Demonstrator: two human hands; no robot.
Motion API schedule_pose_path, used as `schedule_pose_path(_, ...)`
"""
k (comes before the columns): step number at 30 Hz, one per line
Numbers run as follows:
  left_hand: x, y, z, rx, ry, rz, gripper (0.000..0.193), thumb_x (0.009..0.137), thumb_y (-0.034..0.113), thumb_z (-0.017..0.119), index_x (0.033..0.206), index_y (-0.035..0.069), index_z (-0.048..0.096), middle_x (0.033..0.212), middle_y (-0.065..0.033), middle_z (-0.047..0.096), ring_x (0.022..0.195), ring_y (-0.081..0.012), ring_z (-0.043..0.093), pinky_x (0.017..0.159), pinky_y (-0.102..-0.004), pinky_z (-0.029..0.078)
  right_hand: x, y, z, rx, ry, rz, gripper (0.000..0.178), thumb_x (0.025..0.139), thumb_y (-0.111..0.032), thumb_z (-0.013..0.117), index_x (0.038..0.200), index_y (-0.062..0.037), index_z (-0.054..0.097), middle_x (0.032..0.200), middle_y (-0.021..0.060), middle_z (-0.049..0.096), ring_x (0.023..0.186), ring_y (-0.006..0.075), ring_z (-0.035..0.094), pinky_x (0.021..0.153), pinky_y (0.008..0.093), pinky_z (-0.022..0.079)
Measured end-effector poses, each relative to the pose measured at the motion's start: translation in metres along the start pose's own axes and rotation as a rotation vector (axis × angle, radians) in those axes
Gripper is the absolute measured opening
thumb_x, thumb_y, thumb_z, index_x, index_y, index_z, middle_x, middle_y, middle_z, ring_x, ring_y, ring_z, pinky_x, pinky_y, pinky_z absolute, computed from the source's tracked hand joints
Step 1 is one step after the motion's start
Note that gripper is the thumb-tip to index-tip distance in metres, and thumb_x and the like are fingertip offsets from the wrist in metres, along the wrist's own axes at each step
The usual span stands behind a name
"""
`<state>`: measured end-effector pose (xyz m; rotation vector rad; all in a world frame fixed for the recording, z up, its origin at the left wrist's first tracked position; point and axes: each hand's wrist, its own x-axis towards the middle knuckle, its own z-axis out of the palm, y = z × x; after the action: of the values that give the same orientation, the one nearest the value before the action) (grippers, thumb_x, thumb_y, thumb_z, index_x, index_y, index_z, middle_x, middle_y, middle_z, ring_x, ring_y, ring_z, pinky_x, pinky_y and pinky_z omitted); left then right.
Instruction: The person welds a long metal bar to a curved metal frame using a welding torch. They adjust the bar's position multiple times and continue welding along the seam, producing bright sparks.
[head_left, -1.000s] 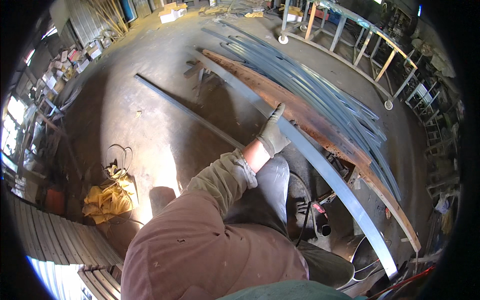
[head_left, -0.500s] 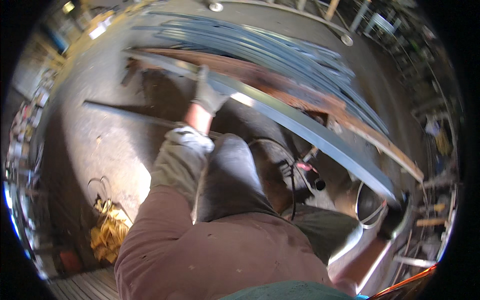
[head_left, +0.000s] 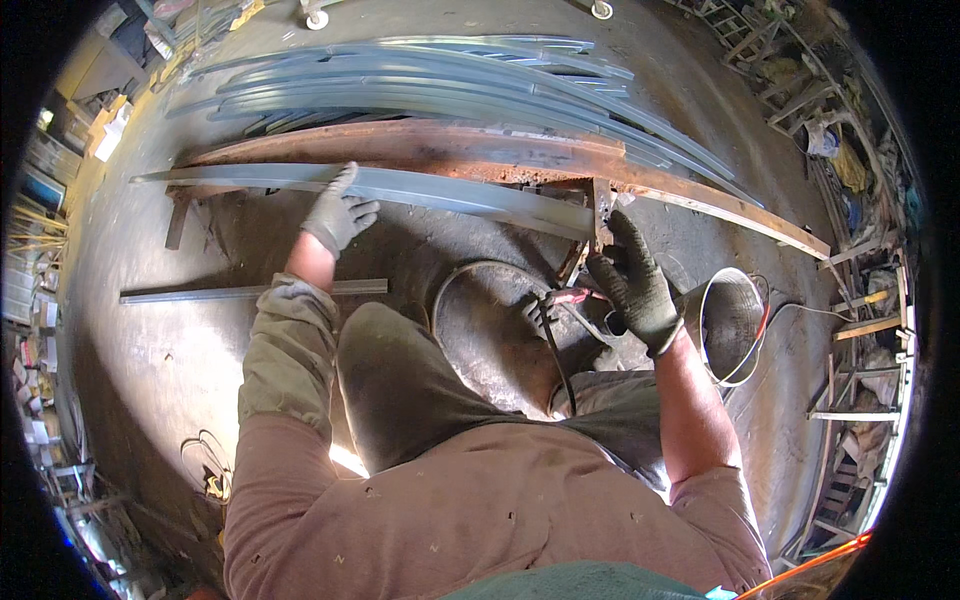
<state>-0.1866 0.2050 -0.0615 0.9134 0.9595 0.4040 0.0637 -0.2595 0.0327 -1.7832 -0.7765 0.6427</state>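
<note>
Far left, we are seeing one short grey bar (head_left: 250, 292), lying on the floor (head_left: 180, 350). Next, one long grey metal bar (head_left: 440, 190), running along the near side of a rusty beam (head_left: 430, 142). We are finding the gloved left hand (head_left: 341, 212) touching this long bar, fingers parted wide. Rightward, the gloved right hand (head_left: 640, 285) is holding nothing, fingers and thumb standing apart just beside the bar's right end. Last, one round bucket (head_left: 735, 325).
</note>
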Motion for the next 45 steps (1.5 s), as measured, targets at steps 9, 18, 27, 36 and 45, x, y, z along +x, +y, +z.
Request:
schedule_pose_path(9, 0.079, 0.099, -0.068, 0.209, -0.020, -0.163, 0.065, 0.093, 0.080, 0.077, 0.116, 0.020, 0.072, 0.106, -0.0032, 0.074, 0.101, -0.0254, 0.072, 0.098, -0.0478, 0.056, -0.015, 0.046, -0.023, -0.171, -0.270, 0.101, 0.054, 0.105, -0.022, 0.083, 0.156, -0.0113, 0.066, 0.137, 0.0055, 0.077, 0.117, 0.0150, 0.069, 0.103, 0.0357, 0.057)
schedule_pose_path(18, 0.166, 0.114, -0.107, 0.668, 0.464, -0.038, 0.040, 0.110, 0.061, 0.063, 0.116, 0.022, 0.070, 0.100, -0.0016, 0.074, 0.089, -0.0226, 0.071, 0.087, -0.0485, 0.057, 0.000, 0.022, -0.007, -0.279, -0.559, 0.178, 0.042, 0.105, -0.012, 0.075, 0.147, -0.0120, 0.070, 0.146, 0.0091, 0.071, 0.127, 0.0232, 0.071, 0.106, 0.0387, 0.058)
schedule_pose_path(27, 0.139, 0.069, -0.205, 0.588, -0.198, 0.336, 0.033, 0.120, 0.031, 0.051, 0.139, 0.012, 0.069, 0.124, -0.0052, 0.076, 0.114, -0.0225, 0.072, 0.105, -0.0423, 0.060, 0.012, 0.029, 0.009, -0.394, -0.713, 0.208, 0.039, 0.110, -0.023, 0.073, 0.145, -0.0043, 0.073, 0.140, 0.0145, 0.078, 0.127, 0.0287, 0.075, 0.112, 0.0399, 0.057)
schedule_pose_path(36, 0.068, -0.175, -0.182, 0.304, 0.295, -0.318, 0.035, 0.118, 0.034, 0.057, 0.135, 0.006, 0.069, 0.121, -0.0128, 0.075, 0.100, -0.0288, 0.072, 0.092, -0.0445, 0.063, 0.000, 0.062, 0.017, -0.419, -0.713, 0.282, 0.042, 0.109, -0.022, 0.075, 0.150, -0.0112, 0.071, 0.144, 0.0088, 0.077, 0.135, 0.0220, 0.070, 0.114, 0.0392, 0.054)
schedule_pose_path(45, 0.108, -0.286, -0.158, 0.174, 0.533, -0.299, 0.037, 0.112, 0.039, 0.064, 0.126, 0.005, 0.071, 0.110, -0.0134, 0.076, 0.089, -0.0277, 0.072, 0.080, -0.0455, 0.060, -0.006, 0.078, 0.036, -0.452, -0.735, 0.440, 0.055, 0.108, -0.028, 0.075, 0.161, -0.0154, 0.063, 0.150, 0.0027, 0.074, 0.129, 0.0166, 0.069, 0.102, 0.0350, 0.055)
